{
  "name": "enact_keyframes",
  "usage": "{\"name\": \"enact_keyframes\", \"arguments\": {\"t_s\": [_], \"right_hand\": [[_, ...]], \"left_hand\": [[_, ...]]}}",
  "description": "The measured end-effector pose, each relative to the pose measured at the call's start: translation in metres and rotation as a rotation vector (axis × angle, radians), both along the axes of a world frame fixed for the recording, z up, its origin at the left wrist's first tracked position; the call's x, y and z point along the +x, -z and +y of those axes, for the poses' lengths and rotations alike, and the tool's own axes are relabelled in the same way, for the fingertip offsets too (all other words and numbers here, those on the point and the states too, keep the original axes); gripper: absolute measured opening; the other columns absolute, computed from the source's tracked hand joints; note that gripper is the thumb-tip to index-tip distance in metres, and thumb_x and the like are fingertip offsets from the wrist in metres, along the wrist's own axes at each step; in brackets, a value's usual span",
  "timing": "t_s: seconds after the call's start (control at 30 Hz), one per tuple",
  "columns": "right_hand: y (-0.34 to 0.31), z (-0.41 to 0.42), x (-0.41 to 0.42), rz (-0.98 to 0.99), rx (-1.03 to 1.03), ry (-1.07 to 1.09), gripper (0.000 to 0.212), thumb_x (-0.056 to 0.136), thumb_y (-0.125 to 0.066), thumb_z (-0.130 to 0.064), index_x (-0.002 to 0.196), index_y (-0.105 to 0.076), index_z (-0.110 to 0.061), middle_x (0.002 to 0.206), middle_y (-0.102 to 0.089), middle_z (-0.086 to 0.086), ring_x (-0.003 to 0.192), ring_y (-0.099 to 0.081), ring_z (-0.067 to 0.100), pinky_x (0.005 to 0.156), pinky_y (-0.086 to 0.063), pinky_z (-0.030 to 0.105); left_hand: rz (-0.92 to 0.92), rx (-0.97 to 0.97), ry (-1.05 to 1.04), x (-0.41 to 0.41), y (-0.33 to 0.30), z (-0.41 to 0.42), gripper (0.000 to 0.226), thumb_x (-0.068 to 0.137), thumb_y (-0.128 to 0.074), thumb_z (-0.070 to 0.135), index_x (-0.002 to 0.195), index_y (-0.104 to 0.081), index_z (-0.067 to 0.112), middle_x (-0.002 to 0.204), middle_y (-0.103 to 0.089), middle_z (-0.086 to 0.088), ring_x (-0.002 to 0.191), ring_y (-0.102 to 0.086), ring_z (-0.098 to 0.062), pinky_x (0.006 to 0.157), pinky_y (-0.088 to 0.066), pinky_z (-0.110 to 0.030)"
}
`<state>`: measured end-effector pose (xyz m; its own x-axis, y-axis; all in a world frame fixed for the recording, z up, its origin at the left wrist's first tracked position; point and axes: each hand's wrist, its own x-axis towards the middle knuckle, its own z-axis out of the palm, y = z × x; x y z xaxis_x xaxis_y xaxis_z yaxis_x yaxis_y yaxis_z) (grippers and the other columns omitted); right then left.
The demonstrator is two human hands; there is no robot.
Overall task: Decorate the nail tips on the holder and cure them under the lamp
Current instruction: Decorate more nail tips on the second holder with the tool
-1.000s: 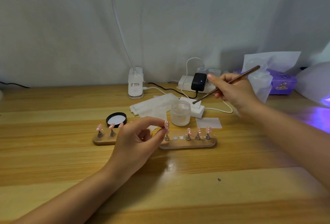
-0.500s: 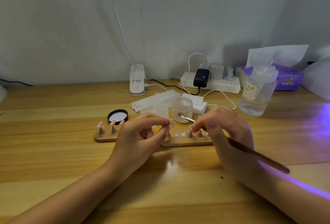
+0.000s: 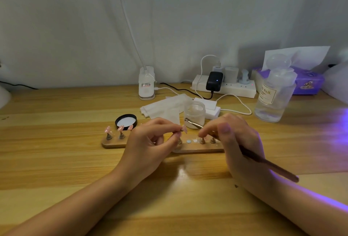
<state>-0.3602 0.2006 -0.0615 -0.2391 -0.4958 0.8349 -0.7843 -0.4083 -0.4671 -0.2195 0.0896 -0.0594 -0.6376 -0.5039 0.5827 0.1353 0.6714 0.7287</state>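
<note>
A wooden holder [image 3: 197,149] lies across the middle of the desk with pink nail tips on small stands. My left hand [image 3: 150,145] pinches one pink nail tip [image 3: 184,128] just above the holder. My right hand [image 3: 239,141] grips a thin brown tool [image 3: 269,165]; its metal end [image 3: 192,122] points at the pinched tip, a little to its right. More pink tips [image 3: 120,128] stand at the holder's left end. My hands hide the middle of the holder.
A small open jar [image 3: 194,114] stands behind the holder, with its black lid [image 3: 126,122] to the left. White wipes [image 3: 165,106], a power strip [image 3: 224,85], a clear bottle [image 3: 275,96] and a purple tissue pack [image 3: 308,83] sit further back. Purple light [image 3: 337,128] falls from the right.
My right hand came down from above the jar to the holder, and the tool's end now points at the pinched tip. My left hand has hardly moved.
</note>
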Motion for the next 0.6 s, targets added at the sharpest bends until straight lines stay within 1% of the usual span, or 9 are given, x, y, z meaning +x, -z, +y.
{"name": "enact_keyframes", "arguments": {"t_s": [0.1, 0.17, 0.23, 0.3, 0.33, 0.4, 0.47, 0.5, 0.6], "right_hand": [[0.0008, -0.0003, 0.0008, 0.031, 0.007, -0.017, 0.047, 0.097, -0.026, -0.045, 0.074, -0.063, -0.027, 0.069, -0.059, -0.015, 0.069, -0.056, 0.005, 0.071, -0.041, 0.039], [0.0007, 0.0021, -0.0002, -0.025, -0.029, -0.053, 0.049, 0.098, -0.025, -0.044, 0.068, -0.061, -0.03, 0.062, -0.059, -0.012, 0.066, -0.053, 0.002, 0.07, -0.04, 0.037], [0.0, 0.0027, -0.0006, -0.064, -0.021, -0.056, 0.048, 0.098, -0.024, -0.045, 0.072, -0.06, -0.028, 0.063, -0.058, -0.01, 0.067, -0.053, 0.003, 0.069, -0.041, 0.04], [-0.0006, 0.0011, 0.0007, -0.038, 0.027, -0.029, 0.045, 0.097, -0.024, -0.047, 0.074, -0.06, -0.034, 0.068, -0.057, -0.02, 0.071, -0.055, 0.005, 0.069, -0.043, 0.042], [-0.0007, 0.0005, 0.0015, -0.021, 0.049, -0.023, 0.044, 0.096, -0.024, -0.047, 0.077, -0.06, -0.032, 0.072, -0.057, -0.023, 0.073, -0.055, 0.005, 0.071, -0.043, 0.041], [0.0006, 0.0011, 0.0011, -0.032, 0.042, -0.043, 0.047, 0.097, -0.024, -0.047, 0.072, -0.06, -0.031, 0.067, -0.059, -0.019, 0.07, -0.055, 0.002, 0.072, -0.041, 0.038], [0.0011, 0.0034, -0.0006, -0.093, 0.01, -0.07, 0.052, 0.097, -0.023, -0.047, 0.065, -0.06, -0.029, 0.06, -0.059, -0.009, 0.064, -0.054, 0.004, 0.069, -0.04, 0.04], [0.0012, 0.0037, -0.0011, -0.119, 0.004, -0.081, 0.052, 0.097, -0.023, -0.047, 0.068, -0.06, -0.026, 0.061, -0.059, -0.006, 0.063, -0.054, 0.005, 0.069, -0.04, 0.041], [0.0003, 0.0021, 0.0006, -0.106, 0.023, -0.059, 0.046, 0.096, -0.024, -0.047, 0.071, -0.06, -0.033, 0.066, -0.059, -0.015, 0.069, -0.056, 0.004, 0.07, -0.042, 0.041]], "left_hand": [[0.006, 0.011, -0.004, -0.0006, 0.0003, -0.0003, 0.019, 0.077, -0.066, 0.013, 0.087, -0.071, 0.027, 0.087, -0.066, 0.011, 0.045, -0.033, -0.003, 0.046, -0.029, -0.013], [0.011, 0.009, 0.012, -0.0009, 0.0002, 0.0004, 0.016, 0.076, -0.064, 0.017, 0.087, -0.071, 0.028, 0.085, -0.065, 0.015, 0.044, -0.033, -0.003, 0.045, -0.028, -0.013], [0.011, 0.004, 0.019, -0.0008, 0.0001, 0.0005, 0.016, 0.076, -0.063, 0.019, 0.087, -0.071, 0.029, 0.084, -0.065, 0.017, 0.044, -0.033, -0.003, 0.045, -0.028, -0.013], [0.004, 0.0, 0.011, -0.0004, 0.0004, -0.0003, 0.016, 0.077, -0.064, 0.017, 0.087, -0.071, 0.029, 0.085, -0.065, 0.014, 0.044, -0.033, -0.003, 0.045, -0.028, -0.012], [-0.003, -0.004, 0.006, -0.0003, 0.0007, -0.0009, 0.018, 0.077, -0.065, 0.014, 0.087, -0.07, 0.028, 0.087, -0.065, 0.013, 0.044, -0.034, -0.003, 0.045, -0.028, -0.012], [-0.019, -0.011, -0.001, -0.0005, 0.0009, -0.0012, 0.023, 0.078, -0.067, 0.008, 0.088, -0.07, 0.028, 0.087, -0.065, 0.011, 0.044, -0.034, -0.003, 0.046, -0.028, -0.01], [-0.019, -0.013, 0.002, -0.0008, 0.0006, -0.0008, 0.024, 0.078, -0.067, 0.006, 0.086, -0.071, 0.029, 0.086, -0.065, 0.013, 0.044, -0.033, -0.003, 0.046, -0.028, -0.01], [-0.017, -0.011, 0.001, -0.0009, 0.0003, -0.0006, 0.024, 0.078, -0.067, 0.006, 0.086, -0.071, 0.029, 0.086, -0.065, 0.014, 0.044, -0.032, -0.004, 0.046, -0.028, -0.01], [-0.015, -0.005, 0.0, -0.0007, -0.0003, -0.0001, 0.02, 0.078, -0.066, 0.011, 0.085, -0.071, 0.029, 0.085, -0.065, 0.016, 0.044, -0.032, -0.004, 0.045, -0.027, -0.011]]}}
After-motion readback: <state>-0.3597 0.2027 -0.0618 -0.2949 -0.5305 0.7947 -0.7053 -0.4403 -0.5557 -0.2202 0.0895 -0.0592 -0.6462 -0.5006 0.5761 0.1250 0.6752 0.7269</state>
